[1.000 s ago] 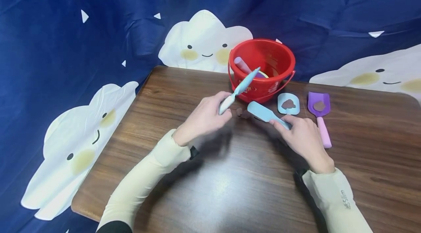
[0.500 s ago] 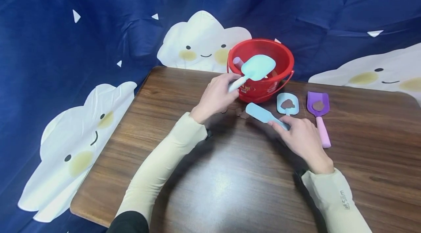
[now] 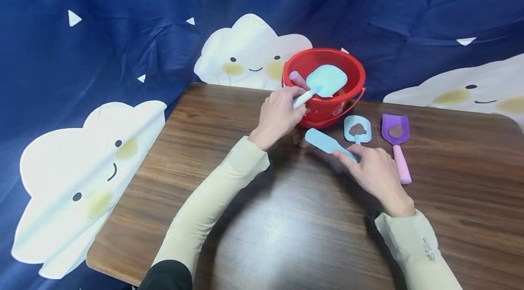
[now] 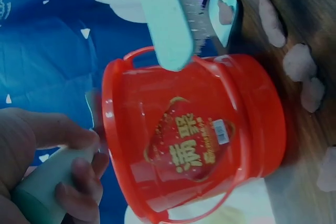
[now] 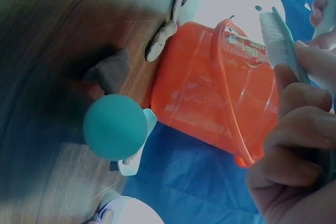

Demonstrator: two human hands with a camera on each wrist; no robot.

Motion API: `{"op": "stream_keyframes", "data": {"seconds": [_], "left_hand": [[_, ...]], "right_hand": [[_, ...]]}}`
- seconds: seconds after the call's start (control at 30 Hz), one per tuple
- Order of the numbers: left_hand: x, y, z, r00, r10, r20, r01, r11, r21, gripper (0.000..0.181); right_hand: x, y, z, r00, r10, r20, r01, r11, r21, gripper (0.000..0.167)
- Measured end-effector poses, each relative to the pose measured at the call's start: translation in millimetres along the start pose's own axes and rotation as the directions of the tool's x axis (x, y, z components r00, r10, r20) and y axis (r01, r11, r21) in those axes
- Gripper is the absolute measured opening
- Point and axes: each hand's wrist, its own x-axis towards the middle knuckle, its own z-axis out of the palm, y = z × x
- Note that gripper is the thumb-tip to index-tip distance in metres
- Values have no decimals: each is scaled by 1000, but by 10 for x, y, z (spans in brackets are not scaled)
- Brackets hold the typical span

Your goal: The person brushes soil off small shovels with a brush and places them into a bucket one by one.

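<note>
My left hand (image 3: pixel 280 115) grips the white handle of a light blue toy shovel (image 3: pixel 329 80). Its blade is tilted over the mouth of a red bucket (image 4: pixel 257 124). My right hand (image 3: pixel 376 172) holds a light blue brush (image 3: pixel 324 140) by its handle, just in front of the bucket; its white bristles (image 5: pixel 272 38) show in the right wrist view. Several brownish lumps (image 4: pixel 299 62) lie on the table by the bucket's base. A pinkish handle (image 3: pixel 298 80) sticks up inside the bucket, whose bottom is mostly hidden by the shovel.
Right of the bucket lies a second light blue shovel (image 3: pixel 350 136) with a brown lump on it. Beside that is a purple shovel (image 3: pixel 402 119) with a pink handle, also bearing a lump. A blue curtain (image 3: pixel 393 17) with clouds hangs behind the wooden table (image 3: pixel 458 181).
The left hand has moved right and up toward the bucket, turning the shovel from edge-on to tilted, its blade now over the bucket's opening. The right hand and brush have hardly moved.
</note>
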Motion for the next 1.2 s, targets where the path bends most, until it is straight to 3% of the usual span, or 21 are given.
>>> {"op": "stream_keyframes", "data": {"seconds": [0.23,0.47,0.67,0.77,0.9,1.0,1.2], "left_hand": [[99,66,17,1000,9,-19,-9,1000,19,44],[110,7,1,1000,-25,-12,25,998,-61,43],[36,-124,-27,994,-106,-29,99,978,-182,53],[-7,-215,-27,986,-166,-26,156,962,-226,50],[-51,-317,3,979,-202,13,200,957,-211,32],[-88,-349,51,974,-216,74,227,948,-221,24],[-162,-305,244,966,-181,184,221,948,-228,19]], "right_hand": [[-15,5,8,1000,-6,-9,6,1000,-3,34],[-18,34,-9,1000,-11,-8,11,1000,6,33],[-14,93,-111,1000,19,-15,-20,999,-26,42],[-26,140,-224,999,52,-11,-52,999,11,40],[-40,213,-367,997,44,-70,-39,996,77,28],[-38,260,-447,990,31,-136,-18,995,95,22],[-41,334,-577,973,111,-204,-84,987,140,21]]}}
